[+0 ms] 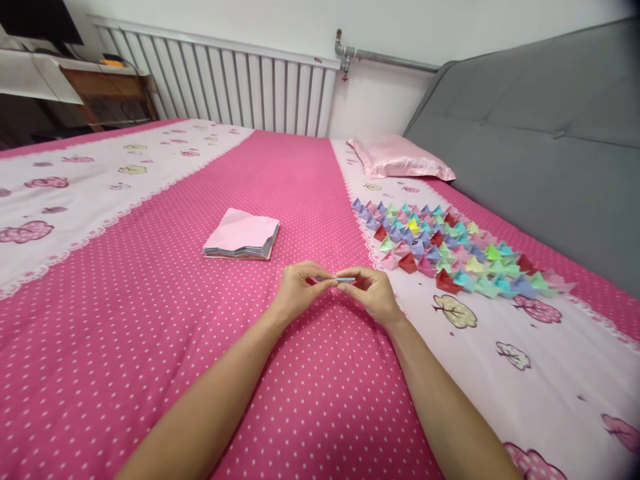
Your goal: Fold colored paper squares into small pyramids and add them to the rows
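Note:
Between my two hands is a small folded piece of light blue paper [346,280], seen nearly edge-on. My left hand [303,288] pinches its left end between thumb and fingers. The right end is pinched the same way by my right hand [371,292]. The fingertips of both hands almost meet in the middle and cover much of the paper. To the left, beyond my hands, lies a stack of square paper sheets [243,233] with a pink one on top. Rows of small folded paper boats [447,250] in many colours stand to the right.
A pink polka-dot bedspread [190,320] with white printed bands covers the bed. A pink pillow [400,157] lies at the back right against a grey padded headboard [545,127]. Behind the bed are a white radiator [235,80] and a desk [100,87] with a monitor [43,25].

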Available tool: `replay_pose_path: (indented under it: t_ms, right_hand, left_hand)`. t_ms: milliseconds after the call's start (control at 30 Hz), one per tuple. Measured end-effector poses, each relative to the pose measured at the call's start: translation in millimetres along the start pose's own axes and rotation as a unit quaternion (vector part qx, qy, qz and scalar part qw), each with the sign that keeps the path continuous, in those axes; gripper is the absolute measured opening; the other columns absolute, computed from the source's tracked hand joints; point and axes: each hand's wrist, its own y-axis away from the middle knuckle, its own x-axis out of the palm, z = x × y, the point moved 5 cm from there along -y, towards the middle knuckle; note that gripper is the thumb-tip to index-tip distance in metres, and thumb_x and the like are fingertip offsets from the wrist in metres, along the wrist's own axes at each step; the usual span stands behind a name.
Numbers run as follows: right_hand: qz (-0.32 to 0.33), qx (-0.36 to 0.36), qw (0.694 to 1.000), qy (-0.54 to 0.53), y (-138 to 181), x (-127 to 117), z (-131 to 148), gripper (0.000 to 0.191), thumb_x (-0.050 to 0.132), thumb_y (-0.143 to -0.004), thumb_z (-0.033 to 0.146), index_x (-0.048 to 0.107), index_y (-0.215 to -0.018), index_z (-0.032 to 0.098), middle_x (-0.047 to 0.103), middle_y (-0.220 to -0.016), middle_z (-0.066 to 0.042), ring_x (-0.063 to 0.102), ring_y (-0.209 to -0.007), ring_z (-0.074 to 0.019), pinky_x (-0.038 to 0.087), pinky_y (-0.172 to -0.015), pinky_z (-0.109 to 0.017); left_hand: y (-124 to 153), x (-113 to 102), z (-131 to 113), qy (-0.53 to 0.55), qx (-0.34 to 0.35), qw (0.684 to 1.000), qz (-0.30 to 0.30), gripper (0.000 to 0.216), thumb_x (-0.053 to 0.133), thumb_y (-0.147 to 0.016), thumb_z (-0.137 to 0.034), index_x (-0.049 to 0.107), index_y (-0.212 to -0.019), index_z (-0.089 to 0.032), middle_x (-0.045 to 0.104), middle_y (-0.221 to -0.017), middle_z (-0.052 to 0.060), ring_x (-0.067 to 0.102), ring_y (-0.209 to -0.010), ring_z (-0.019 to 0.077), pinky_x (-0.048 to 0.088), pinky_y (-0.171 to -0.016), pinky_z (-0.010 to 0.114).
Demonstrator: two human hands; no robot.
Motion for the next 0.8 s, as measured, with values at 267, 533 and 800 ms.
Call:
replay_pose_path:
  t_ms: [267, 533, 800]
  right_hand:
    - [-0.048, -0.004, 0.999, 0.011, -1, -7, 2, 0.014, 0.07, -0.066, 0.029, 0.067, -0.076, 0.019, 0.068, -0.074, -0.002, 0.064, -0.069, -0.016, 0.052, -0.067, -0.029]
    - [-0.037, -0.046, 0.994, 0.091, 1, -5, 9, 0.015, 0.066, -0.071, 0.03, 0.068, -0.08, 0.019, 0.067, -0.079, -0.004, 0.062, -0.072, -0.0167, 0.05, -0.065, -0.029]
    - [-0.033, -0.085, 0.984, 0.151, 3, 0, 20, 0.01, 0.064, -0.072, 0.029, 0.068, -0.073, 0.02, 0.064, -0.072, -0.003, 0.059, -0.063, -0.0144, 0.047, -0.056, -0.026]
  left_hand:
    - [1, 5, 13, 0.149, -0.112, 0.982, 0.016, 0.026, 0.068, -0.067, -0.029, 0.07, -0.085, -0.011, 0.071, -0.077, 0.009, 0.064, -0.068, 0.0169, 0.051, -0.064, 0.028]
    - [2, 7, 12, 0.135, -0.112, 0.984, 0.019, 0.019, 0.066, -0.067, -0.025, 0.07, -0.078, -0.01, 0.071, -0.072, 0.008, 0.064, -0.063, 0.0152, 0.05, -0.063, 0.026]
    - [5, 12, 13, 0.13, -0.11, 0.985, 0.026, 0.015, 0.061, -0.064, -0.016, 0.069, -0.074, -0.009, 0.068, -0.063, 0.005, 0.061, -0.055, 0.0129, 0.047, -0.053, 0.022]
